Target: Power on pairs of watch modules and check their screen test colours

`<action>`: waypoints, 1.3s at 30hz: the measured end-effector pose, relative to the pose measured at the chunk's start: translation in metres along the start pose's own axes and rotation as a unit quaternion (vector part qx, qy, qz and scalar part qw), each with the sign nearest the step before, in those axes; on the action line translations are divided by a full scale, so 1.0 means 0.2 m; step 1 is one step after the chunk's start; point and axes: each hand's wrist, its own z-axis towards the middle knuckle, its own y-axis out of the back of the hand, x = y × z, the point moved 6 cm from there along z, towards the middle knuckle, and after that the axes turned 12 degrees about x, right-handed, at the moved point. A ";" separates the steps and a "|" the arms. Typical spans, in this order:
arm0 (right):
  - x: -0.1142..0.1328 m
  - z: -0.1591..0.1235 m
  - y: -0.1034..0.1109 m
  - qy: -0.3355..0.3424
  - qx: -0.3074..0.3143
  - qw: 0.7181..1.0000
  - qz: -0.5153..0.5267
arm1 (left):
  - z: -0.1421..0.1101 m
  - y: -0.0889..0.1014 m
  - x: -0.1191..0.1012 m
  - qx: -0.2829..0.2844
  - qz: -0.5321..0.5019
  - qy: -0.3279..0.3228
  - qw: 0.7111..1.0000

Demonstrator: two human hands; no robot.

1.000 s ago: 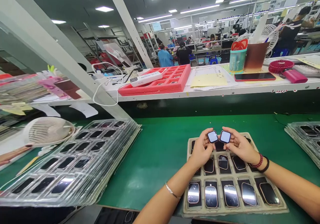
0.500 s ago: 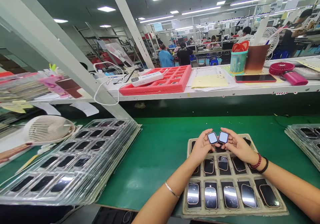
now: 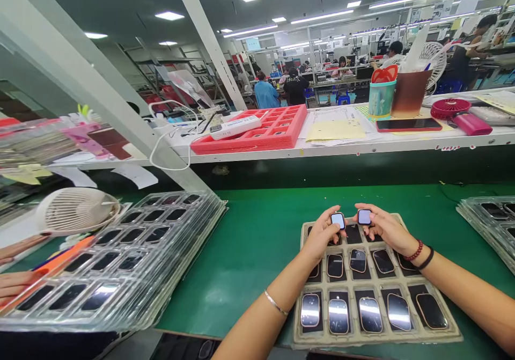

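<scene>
My left hand [image 3: 322, 235] pinches a small square watch body [image 3: 338, 220] with a glossy screen. A second watch body [image 3: 364, 217] of the same kind sits in the fingers of my right hand [image 3: 384, 228]. Both hands hover over the far end of a beige pulp tray [image 3: 404, 338] on the green bench mat. The tray's pockets hold several more watch bodies [image 3: 370, 314], screens up. The two held pieces are a short gap apart.
Stacked clear blister trays [image 3: 120, 258] with dark parts lie at left, another stack [image 3: 488, 220] at right. A white fan [image 3: 76, 210] lies at far left. The shelf behind carries a red foam tray [image 3: 261, 129], papers, a phone [image 3: 408, 124] and cups. Other people work at distant benches.
The two watch bodies, held side by side and touching, have been drawn apart and lowered slightly toward the tray. An orange object has come into view at far left.
</scene>
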 end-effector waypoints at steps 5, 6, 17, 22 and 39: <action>0.02 0.00 -0.02 0.005 0.027 0.998 0.050 | -0.01 -0.01 0.00 0.018 -0.003 0.003 1.000; 0.02 0.00 -0.02 0.007 0.035 0.998 0.051 | -0.01 -0.01 -0.01 0.020 0.006 0.002 1.000; 0.00 0.01 -0.02 0.006 0.034 0.999 -0.001 | -0.03 -0.05 -0.05 0.030 0.165 -0.025 0.985; 0.00 0.00 -0.03 0.001 0.031 0.999 -0.033 | -0.05 -0.08 -0.06 0.049 0.221 -0.052 0.973; 0.01 0.01 -0.06 -0.020 0.037 0.989 -0.144 | -0.02 -0.01 -0.02 -0.028 0.103 0.011 0.994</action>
